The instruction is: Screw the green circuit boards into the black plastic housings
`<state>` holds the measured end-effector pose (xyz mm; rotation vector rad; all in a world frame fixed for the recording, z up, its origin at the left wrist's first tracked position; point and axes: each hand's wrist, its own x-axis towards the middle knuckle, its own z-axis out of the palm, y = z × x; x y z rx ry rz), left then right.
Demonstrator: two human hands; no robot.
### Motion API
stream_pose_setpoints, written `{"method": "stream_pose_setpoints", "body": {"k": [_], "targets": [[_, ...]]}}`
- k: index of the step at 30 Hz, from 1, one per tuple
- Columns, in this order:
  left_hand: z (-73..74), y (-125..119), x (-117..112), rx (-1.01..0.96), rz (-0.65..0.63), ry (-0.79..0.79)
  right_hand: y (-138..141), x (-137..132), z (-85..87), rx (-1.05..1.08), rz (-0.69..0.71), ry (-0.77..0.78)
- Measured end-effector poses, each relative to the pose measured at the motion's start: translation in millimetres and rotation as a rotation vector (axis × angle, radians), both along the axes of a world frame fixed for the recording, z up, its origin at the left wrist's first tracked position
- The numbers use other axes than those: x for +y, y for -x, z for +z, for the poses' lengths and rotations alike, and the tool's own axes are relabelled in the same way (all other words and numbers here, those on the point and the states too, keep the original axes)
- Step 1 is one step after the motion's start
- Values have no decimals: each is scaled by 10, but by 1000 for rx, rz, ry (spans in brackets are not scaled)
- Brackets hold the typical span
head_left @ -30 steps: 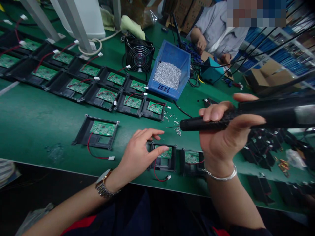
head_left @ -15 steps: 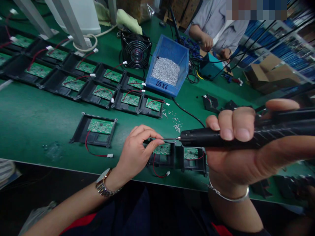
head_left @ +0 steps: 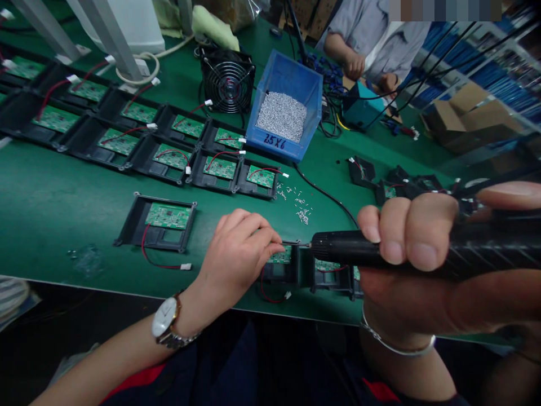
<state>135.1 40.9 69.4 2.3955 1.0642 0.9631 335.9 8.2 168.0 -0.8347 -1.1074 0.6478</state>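
My right hand [head_left: 406, 301] is wrapped round a black electric screwdriver [head_left: 346, 248], which lies nearly level and points left. Its thin bit [head_left: 296, 243] reaches the fingertips of my left hand [head_left: 240, 254], where thumb and fingers are pinched together. Whether a screw sits between them is hidden. Just below the bit is a black plastic case [head_left: 291, 274] with a green circuit board [head_left: 279, 257], partly covered by my left hand. A second case [head_left: 315, 281] stands to its right, under the screwdriver. Another case [head_left: 192, 223] with a board lies left of my left hand.
Two rows of black cases [head_left: 127, 163] with boards run along the back left. A blue bin [head_left: 281, 148] of small screws stands beside a fan [head_left: 229, 84]; loose screws [head_left: 302, 215] lie in front. A co-worker's hands [head_left: 355, 66] are across the table.
The view has shifted slightly. My left hand has turned so its back shows more, still pinching at the bit. The screwdriver is a little lower in view.
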Motion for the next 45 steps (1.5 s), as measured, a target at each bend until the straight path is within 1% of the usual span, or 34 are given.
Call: {"method": "stream_pose_setpoints", "body": {"k": [5,10,16,19,23,27,35,41,45], "targets": [[14,-10,-15,-2,-12,2,-18,12,-3,7,50,-22],[23,7,-2,2,-34,13,-27,1,-10,14,46,-2],[-45,-11,-3,19,-125,71,-48,7,-76,8,135,-25],[-83,-31,-44,13,-132,122,-57,8,-137,15,168,-19],[-111,-23,-105,79,-142,156,-81,-6,-234,-9,122,-34],[-147,6,-147,190,-145,161,-109,-35,-332,-40,67,3],[-164,15,-154,210,-170,170,-123,-28,-417,-66,-3,48],[-165,16,-154,204,-168,166,-119,-12,-461,-49,36,18],[-164,13,-148,206,-185,182,-73,-43,-492,-79,71,-15]]}}
